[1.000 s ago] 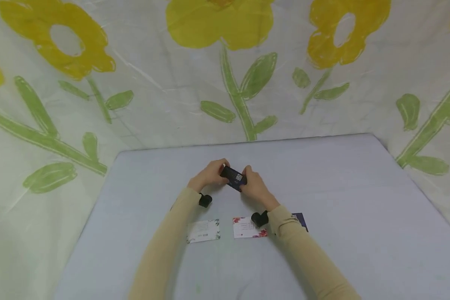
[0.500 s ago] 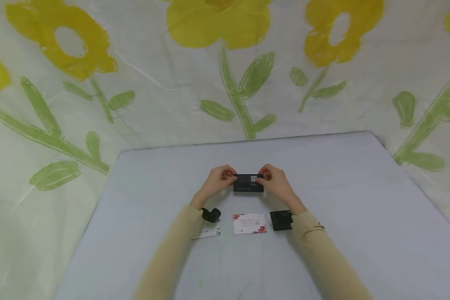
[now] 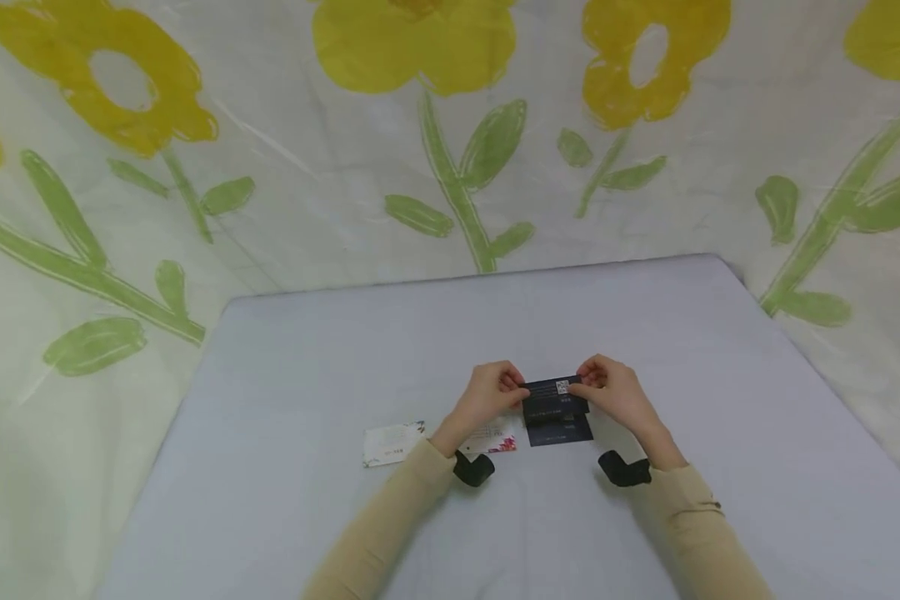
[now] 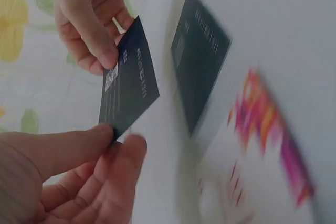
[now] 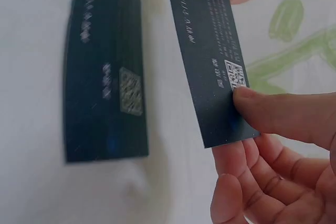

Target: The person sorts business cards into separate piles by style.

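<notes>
A dark business card (image 3: 549,394) with white print and a QR code is held up between both hands. My left hand (image 3: 489,390) pinches one end of it between thumb and fingers. At the other end my right hand (image 3: 617,395) grips it, the thumb by the QR code (image 5: 235,74). Below and nearer me, a second dark card (image 3: 560,432) lies on the table, partly covered by the held one in the head view. The right wrist view shows that second card (image 5: 107,77) apart from the held card, with similar print.
Left of the dark card lies a white card with red flowers (image 3: 501,438), partly behind the left wrist. Further left is a white card with leafy corners (image 3: 392,442). The pale table (image 3: 330,350) ends at a flower-printed curtain (image 3: 307,208).
The held card was turned from a slant to level, its far end gripped by my right hand. Both hands then carried it right and nearer me, over the dark card on the table.
</notes>
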`<act>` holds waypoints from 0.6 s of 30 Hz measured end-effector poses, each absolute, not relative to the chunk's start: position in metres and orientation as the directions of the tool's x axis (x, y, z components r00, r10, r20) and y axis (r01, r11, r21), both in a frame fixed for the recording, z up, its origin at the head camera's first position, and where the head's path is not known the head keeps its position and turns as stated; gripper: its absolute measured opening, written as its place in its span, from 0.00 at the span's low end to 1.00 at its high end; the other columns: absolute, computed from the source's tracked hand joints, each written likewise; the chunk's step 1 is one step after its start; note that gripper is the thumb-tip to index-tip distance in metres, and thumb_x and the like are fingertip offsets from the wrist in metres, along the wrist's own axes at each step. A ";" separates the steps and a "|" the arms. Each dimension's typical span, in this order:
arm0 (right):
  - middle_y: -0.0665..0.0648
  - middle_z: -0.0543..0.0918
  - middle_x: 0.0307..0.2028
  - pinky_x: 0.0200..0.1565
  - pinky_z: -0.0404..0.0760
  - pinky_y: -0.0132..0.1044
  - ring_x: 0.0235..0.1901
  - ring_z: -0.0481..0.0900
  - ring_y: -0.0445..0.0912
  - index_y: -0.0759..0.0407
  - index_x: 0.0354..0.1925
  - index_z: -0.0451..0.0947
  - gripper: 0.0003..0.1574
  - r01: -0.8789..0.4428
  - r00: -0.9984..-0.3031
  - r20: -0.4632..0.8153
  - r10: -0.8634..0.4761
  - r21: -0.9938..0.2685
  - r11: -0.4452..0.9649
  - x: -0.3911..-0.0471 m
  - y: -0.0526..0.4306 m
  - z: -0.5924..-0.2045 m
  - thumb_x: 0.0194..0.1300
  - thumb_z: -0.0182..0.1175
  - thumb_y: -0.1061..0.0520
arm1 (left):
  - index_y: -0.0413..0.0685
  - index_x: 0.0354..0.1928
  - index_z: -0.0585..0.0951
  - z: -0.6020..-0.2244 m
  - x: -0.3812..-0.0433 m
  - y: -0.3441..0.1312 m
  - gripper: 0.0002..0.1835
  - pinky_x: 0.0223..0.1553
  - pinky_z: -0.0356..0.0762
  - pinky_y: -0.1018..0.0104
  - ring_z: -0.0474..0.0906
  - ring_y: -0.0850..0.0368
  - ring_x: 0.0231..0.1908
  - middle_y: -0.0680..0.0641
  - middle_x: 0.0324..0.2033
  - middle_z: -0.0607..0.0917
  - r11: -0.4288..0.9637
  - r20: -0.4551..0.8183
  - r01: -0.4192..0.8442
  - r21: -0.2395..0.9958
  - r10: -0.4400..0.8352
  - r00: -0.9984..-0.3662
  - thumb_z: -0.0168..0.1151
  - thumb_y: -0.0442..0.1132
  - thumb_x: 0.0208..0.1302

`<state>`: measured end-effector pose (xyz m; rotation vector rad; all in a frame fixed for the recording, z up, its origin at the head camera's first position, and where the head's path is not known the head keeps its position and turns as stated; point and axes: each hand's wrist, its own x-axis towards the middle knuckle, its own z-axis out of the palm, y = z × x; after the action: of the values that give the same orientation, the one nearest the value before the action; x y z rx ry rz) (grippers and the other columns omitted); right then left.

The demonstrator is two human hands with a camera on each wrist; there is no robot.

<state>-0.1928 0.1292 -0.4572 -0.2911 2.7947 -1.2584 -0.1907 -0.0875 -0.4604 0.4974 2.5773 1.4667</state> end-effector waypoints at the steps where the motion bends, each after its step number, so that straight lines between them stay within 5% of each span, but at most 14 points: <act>1: 0.56 0.75 0.27 0.27 0.70 0.35 0.27 0.72 0.45 0.65 0.34 0.72 0.15 -0.139 -0.981 0.013 -0.195 -0.747 0.650 -0.191 0.133 -0.458 0.50 0.64 0.57 | 0.37 0.31 0.77 -0.462 -0.189 -0.083 0.06 0.23 0.71 0.76 0.73 0.65 0.20 0.49 0.22 0.78 0.497 0.043 0.222 0.839 0.345 -0.937 0.63 0.33 0.52; 18: 0.55 0.74 0.24 0.26 0.70 0.34 0.24 0.71 0.44 0.66 0.31 0.71 0.14 -0.114 -0.976 -0.045 -0.215 -0.733 0.671 -0.176 0.139 -0.476 0.50 0.64 0.59 | 0.46 0.27 0.77 -0.472 -0.176 -0.069 0.07 0.23 0.65 0.76 0.68 0.66 0.20 0.56 0.18 0.74 0.716 -0.052 0.196 0.670 0.308 -0.950 0.65 0.39 0.50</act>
<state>-0.1760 0.1393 -0.4763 -0.2726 2.7535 -1.1937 -0.1762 -0.0692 -0.4715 0.4080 2.7601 1.0498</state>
